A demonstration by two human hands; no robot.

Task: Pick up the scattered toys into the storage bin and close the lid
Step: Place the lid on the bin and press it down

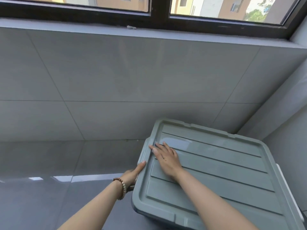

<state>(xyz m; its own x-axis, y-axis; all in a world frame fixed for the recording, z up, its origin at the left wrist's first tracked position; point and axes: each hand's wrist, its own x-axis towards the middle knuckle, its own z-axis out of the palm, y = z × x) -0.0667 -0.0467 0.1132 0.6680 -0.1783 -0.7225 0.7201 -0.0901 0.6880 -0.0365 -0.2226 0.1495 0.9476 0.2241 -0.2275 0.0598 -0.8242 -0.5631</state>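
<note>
The storage bin (136, 209) stands on the floor (49, 200) below the window's (216, 7) right end. Its lid (224, 166) is on, with grooves running roughly along the window wall. The right hand (166, 156) lies flat, fingers straight, on the lid's left end. The left hand (132, 173) grasps the lid's left rim, thumb on top.

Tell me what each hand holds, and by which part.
The left hand seems to grip the grey lid at its left rim, thumb on top, fingers hidden beneath. The right hand holds nothing; it lies flat on the lid's top.
</note>
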